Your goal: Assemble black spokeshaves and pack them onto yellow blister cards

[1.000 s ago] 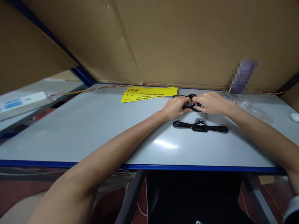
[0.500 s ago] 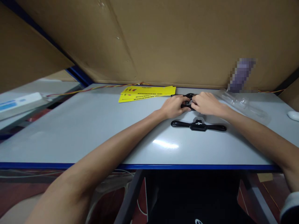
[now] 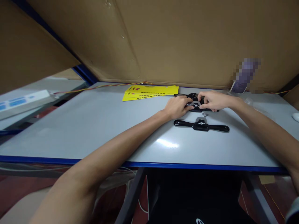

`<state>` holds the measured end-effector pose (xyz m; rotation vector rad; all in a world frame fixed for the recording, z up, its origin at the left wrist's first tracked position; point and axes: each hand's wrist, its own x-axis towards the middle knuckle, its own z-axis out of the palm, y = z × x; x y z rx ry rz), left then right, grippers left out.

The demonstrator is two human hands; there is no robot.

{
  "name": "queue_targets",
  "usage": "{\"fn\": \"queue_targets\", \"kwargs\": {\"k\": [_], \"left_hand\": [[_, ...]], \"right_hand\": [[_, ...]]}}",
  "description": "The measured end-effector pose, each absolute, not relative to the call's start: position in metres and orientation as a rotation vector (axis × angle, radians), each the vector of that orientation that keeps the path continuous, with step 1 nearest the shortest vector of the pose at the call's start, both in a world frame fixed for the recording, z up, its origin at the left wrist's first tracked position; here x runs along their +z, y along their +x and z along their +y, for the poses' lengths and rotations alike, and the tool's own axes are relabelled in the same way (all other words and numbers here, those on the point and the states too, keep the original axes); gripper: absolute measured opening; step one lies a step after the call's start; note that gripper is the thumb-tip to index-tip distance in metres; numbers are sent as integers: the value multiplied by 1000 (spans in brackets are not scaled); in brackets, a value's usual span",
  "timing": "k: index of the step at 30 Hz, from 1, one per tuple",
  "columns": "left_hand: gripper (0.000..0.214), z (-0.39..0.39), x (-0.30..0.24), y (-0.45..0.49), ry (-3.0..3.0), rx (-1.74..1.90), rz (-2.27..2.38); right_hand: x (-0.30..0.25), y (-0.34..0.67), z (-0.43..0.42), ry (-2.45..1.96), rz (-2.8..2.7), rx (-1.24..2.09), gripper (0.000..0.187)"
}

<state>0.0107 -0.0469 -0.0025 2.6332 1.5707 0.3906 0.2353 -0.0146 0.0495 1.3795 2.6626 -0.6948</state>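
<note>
Both my hands meet over a black two-handled tool point(image 3: 195, 104) lying far out on the grey table point(image 3: 105, 124). My left hand point(image 3: 177, 107) curls round its left end, fingers closed on it. My right hand point(image 3: 213, 100) pinches at its middle, where a small silver part shows between my fingertips. A second black two-handled tool point(image 3: 201, 125) lies flat on the table just in front of them, untouched. A small silver piece point(image 3: 205, 114) rests between the two tools.
Yellow printed cards point(image 3: 149, 92) lie at the back of the table, left of my hands. Clear plastic packaging point(image 3: 254, 104) sits at the back right, and a white object point(image 3: 295, 117) at the right edge. Cardboard walls stand behind the table. The blue front edge point(image 3: 187, 166) is near me.
My right hand has shifted slightly right and back, so more of the far tool's middle and right handle shows. The near tool has stayed in place.
</note>
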Motion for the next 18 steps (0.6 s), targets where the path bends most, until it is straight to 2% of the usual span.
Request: {"fn": "queue_targets", "kwargs": {"k": [6, 10, 18], "left_hand": [[41, -47, -2, 12, 2607, 379, 1576], [40, -47, -1, 12, 2596, 361, 1594], [41, -48, -4, 12, 2623, 317, 1599]], "right_hand": [[45, 239, -9, 1390, 2621, -905, 24], [41, 240, -5, 1384, 2661, -932, 25], [37, 237, -19, 1287, 2941, -502, 16]]}}
